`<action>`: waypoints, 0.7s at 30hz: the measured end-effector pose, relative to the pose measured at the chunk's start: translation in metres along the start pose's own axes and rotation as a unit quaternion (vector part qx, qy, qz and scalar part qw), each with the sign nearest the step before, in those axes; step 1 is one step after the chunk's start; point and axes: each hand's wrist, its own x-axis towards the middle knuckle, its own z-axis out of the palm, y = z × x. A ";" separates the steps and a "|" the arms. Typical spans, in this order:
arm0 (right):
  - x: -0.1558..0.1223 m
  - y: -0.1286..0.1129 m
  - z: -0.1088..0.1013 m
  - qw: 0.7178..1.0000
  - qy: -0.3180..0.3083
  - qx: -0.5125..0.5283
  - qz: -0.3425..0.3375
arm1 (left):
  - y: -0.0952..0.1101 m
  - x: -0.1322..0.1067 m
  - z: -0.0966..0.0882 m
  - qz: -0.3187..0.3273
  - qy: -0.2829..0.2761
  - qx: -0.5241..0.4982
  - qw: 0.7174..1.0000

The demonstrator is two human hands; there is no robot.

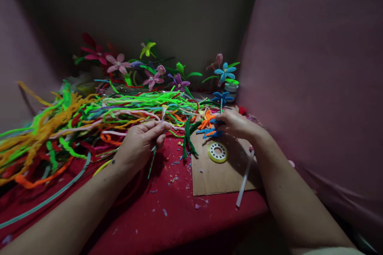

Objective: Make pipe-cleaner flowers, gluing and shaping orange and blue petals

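Observation:
My left hand [143, 141] is closed in a pinch on a thin green-wrapped stem [152, 163] with a pale yellow tip [164, 108] sticking up above the fingers. Over the cardboard, my right hand [235, 123] has its fingers bent down on blue pipe-cleaner pieces [214, 121]; its fingertips are partly hidden. Just behind those fingers a dark blue flower [222, 97] stands on a thin stem. Orange pipe-cleaner loops [207, 119] and a blue-and-orange loop [208, 133] lie beside the right hand. Dark green pipe-cleaner leaves [188, 137] rest between the hands.
A large heap of coloured pipe cleaners [74, 123] covers the left of the red cloth [176, 219]. On the cardboard [206, 181] lie a tape roll [218, 152] and a translucent glue stick [245, 179]. Finished flowers [118, 63] line the back, with a white jar [231, 87] at right.

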 end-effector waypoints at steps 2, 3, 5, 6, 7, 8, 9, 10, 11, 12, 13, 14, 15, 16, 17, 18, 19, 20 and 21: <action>-0.001 -0.003 -0.002 1.000 -0.024 0.004 -0.001 | 0.001 0.000 0.000 0.004 0.005 0.003 1.000; -0.001 -0.004 -0.002 1.000 -0.026 0.009 -0.008 | 0.001 0.000 0.001 0.006 0.006 0.004 1.000; 0.001 -0.005 -0.002 0.999 -0.005 0.035 -0.015 | 0.001 0.000 0.001 0.009 0.007 0.006 1.000; 0.002 -0.005 -0.001 0.998 0.026 0.048 -0.006 | 0.000 0.001 0.001 0.009 0.007 0.005 1.000; 0.003 -0.005 0.001 0.996 0.065 0.057 0.006 | 0.000 0.001 0.000 0.011 0.005 0.005 1.000; 0.005 -0.004 0.003 0.993 0.100 0.065 0.018 | -0.001 0.001 0.000 0.013 0.003 0.005 1.000; 0.007 -0.003 0.006 0.990 0.118 0.076 0.027 | -0.002 0.001 -0.001 0.015 0.000 0.004 1.000; 0.008 -0.002 0.008 0.988 0.118 0.089 0.033 | -0.002 0.002 -0.001 0.017 -0.001 0.004 1.000; 0.009 -0.002 0.010 0.988 0.109 0.108 0.035 | -0.003 0.001 -0.002 0.018 -0.002 0.004 1.000; 0.010 -0.003 0.012 0.986 0.096 0.135 0.033 | -0.003 0.001 -0.002 0.020 -0.003 0.004 1.000; 0.011 -0.005 0.013 0.981 0.091 0.166 0.034 | -0.004 0.001 -0.002 0.021 -0.005 0.004 1.000; 0.011 -0.006 0.014 0.975 0.097 0.198 0.036 | -0.004 0.001 -0.003 0.023 -0.007 0.003 1.000; 0.011 -0.008 0.014 0.967 0.108 0.226 0.037 | -0.004 0.001 -0.003 0.024 -0.011 0.002 1.000; 0.012 -0.009 0.015 0.960 0.121 0.249 0.041 | -0.004 0.001 -0.003 0.025 -0.014 0.000 1.000; 0.013 -0.010 0.016 0.956 0.131 0.257 0.047 | -0.004 0.001 -0.003 0.025 -0.016 -0.001 1.000; 0.014 -0.010 0.017 0.960 0.143 0.236 0.055 | -0.005 0.001 -0.003 0.027 -0.017 -0.003 0.999; 0.016 -0.009 0.019 0.967 0.160 0.190 0.063 | -0.005 0.001 -0.003 0.031 -0.017 -0.004 0.999; 0.019 -0.008 0.022 0.973 0.176 0.132 0.069 | -0.005 0.002 -0.003 0.035 -0.018 -0.004 0.999; 0.021 -0.006 0.025 0.977 0.188 0.072 0.071 | -0.006 0.002 -0.003 0.038 -0.019 -0.003 0.999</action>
